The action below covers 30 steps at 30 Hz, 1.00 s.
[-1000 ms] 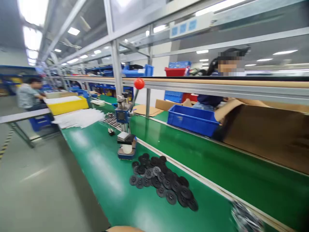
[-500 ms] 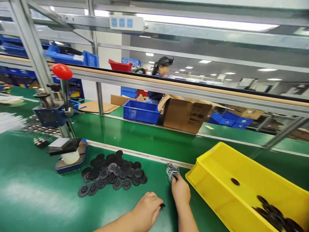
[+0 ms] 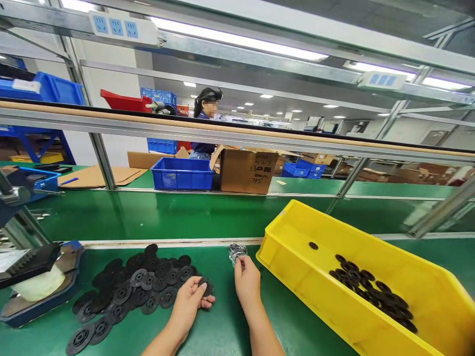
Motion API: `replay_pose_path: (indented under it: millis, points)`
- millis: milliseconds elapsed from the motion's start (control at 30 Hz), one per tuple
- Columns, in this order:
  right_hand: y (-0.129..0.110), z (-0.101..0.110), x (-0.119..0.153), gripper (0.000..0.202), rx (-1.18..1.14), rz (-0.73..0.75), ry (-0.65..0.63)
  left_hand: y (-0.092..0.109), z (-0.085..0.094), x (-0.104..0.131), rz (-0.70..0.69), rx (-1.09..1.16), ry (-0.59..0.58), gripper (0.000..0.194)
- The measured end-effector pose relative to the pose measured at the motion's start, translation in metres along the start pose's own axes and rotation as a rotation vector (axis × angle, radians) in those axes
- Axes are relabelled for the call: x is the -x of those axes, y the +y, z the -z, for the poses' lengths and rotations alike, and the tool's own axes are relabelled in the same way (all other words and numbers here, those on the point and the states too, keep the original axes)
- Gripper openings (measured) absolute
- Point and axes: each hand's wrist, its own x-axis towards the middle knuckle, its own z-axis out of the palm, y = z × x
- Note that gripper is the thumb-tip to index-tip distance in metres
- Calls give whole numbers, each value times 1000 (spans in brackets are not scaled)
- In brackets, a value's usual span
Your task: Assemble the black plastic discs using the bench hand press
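Observation:
My left hand (image 3: 190, 302) is closed on a black ribbed plastic disc (image 3: 206, 288), thumb on top, above the green bench right of the disc pile. The pile of similar black discs (image 3: 139, 282) lies flat and overlapping. My right hand (image 3: 247, 278) has its fingers pinched together at a small heap of thin shiny metal pieces (image 3: 236, 251), maybe wire clips or rings. What sits between those fingertips is hidden. Right of that hand stands a long yellow bin (image 3: 293, 264) with several black discs (image 3: 371, 291) inside.
A hand press base (image 3: 70, 277) stands at the left edge. A metal frame rail (image 3: 230, 129) crosses above the bench. Beyond are a blue crate (image 3: 181, 174), a cardboard box (image 3: 247, 170) and a person (image 3: 203, 123) behind them.
The view has swung right, showing more of the yellow bin. My left hand has turned so the disc's face shows. My right hand stays at the metal heap, its fingers pinched.

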Motion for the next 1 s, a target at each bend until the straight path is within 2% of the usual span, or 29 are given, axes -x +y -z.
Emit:
replay_pose_path:
  millis: [200, 367, 1000]
  points:
    - [-27, -25, 27, 19, -242, 114, -196, 1, 0, -1, 18, 28, 3, 52]
    - [-33, -37, 40, 16, -250, 188, -356, 9, -2, 1, 4, 97, -60, 44]
    - [-31, -33, 34, 20, -110, 298, -432, 2, 4, -7, 59, 247, -50, 44]
